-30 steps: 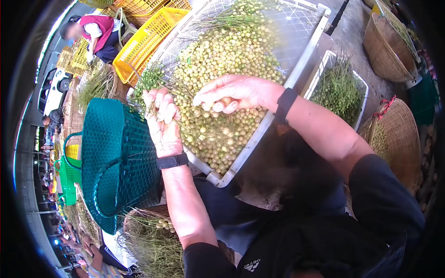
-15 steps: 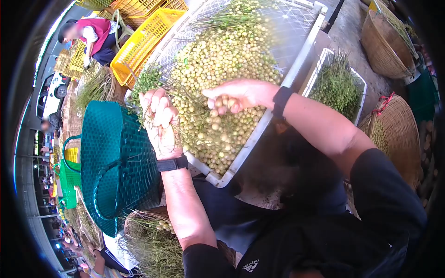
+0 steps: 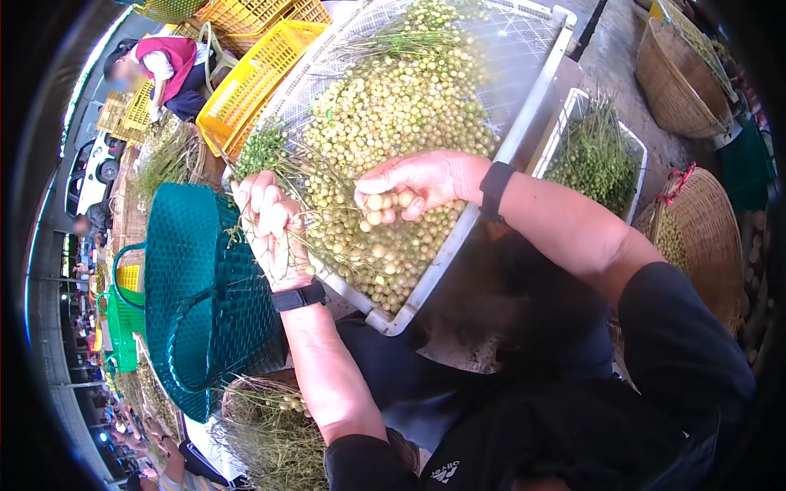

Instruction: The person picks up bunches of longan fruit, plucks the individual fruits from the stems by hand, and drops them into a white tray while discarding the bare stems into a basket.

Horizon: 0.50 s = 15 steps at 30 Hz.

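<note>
A white mesh-bottomed tray (image 3: 524, 123) holds a heap of small round yellow-green fruits (image 3: 385, 106) with thin stems among them. At the tray's left edge, my left hand (image 3: 270, 225) is closed around a bunch of thin green stems (image 3: 286, 164), which spread out over the fruits. My right hand (image 3: 417, 186) is above the heap, its fingers curled around several loose fruits (image 3: 385, 204) that show between thumb and fingertips. Each wrist wears a dark band.
A teal woven basket (image 3: 188, 286) stands left of the tray, with yellow crates (image 3: 254, 82) behind. A white box of green stemmed fruit (image 3: 602, 155) and wicker baskets (image 3: 696, 237) are at right. Stems fill a basket (image 3: 274, 442) below. A person (image 3: 168, 69) sits at upper left.
My left hand has moved slightly left and down with the stems. My right hand has shifted a little down, still around fruits. The seated person's head has shifted slightly.
</note>
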Motion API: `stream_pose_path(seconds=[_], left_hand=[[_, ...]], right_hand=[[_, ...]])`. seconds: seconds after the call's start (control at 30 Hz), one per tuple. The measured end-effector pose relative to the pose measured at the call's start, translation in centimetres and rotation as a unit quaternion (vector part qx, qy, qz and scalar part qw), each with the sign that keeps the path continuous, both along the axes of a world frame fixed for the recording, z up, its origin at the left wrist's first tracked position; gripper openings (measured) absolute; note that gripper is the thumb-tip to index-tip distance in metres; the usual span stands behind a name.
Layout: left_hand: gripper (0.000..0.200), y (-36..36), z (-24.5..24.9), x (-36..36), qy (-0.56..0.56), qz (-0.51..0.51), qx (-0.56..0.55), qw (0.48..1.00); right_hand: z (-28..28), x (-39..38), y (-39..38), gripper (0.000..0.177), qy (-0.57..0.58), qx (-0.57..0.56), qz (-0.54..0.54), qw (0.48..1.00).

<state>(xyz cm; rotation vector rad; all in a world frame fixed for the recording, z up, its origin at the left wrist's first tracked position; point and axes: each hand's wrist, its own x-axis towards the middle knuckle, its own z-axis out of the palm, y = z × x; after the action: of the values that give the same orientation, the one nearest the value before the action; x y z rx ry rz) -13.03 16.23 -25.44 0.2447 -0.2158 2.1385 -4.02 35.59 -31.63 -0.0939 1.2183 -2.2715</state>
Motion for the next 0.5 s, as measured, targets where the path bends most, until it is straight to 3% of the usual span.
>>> stream_pose_path(seconds=[0.07, 0.13, 0.17, 0.3, 0.37, 0.5], left_hand=[[0.025, -0.14, 0.03, 0.03, -0.003, 0.008, -0.002, 1.0], [0.025, -0.18, -0.11, -0.14, 0.002, 0.015, -0.006, 1.0], [0.025, -0.22, -0.16, -0.25, 0.005, 0.021, -0.011, 1.0], [0.025, -0.27, -0.57, -0.63, 0.017, 0.044, -0.024, 0.999], [0.026, -0.17, -0.49, -0.47, 0.025, 0.051, -0.032, 0.998], [0.027, 0.27, -0.68, -0.19, 0.054, 0.071, -0.072, 0.993]], right_hand=[[0.0, -0.14, 0.0, 0.04, 0.008, 0.009, -0.012, 1.0], [0.19, -0.09, 0.3, 0.035, -0.021, -0.096, 0.023, 0.995], [0.32, -0.05, 0.42, 0.035, -0.02, -0.095, 0.024, 0.995], [0.63, -0.21, 0.66, 0.028, 0.037, -0.028, 0.018, 0.999], [0.68, -0.05, 0.54, 0.031, 0.046, 0.027, -0.063, 0.997], [0.37, -0.42, 0.26, 0.026, 0.027, 0.082, -0.128, 0.988]])
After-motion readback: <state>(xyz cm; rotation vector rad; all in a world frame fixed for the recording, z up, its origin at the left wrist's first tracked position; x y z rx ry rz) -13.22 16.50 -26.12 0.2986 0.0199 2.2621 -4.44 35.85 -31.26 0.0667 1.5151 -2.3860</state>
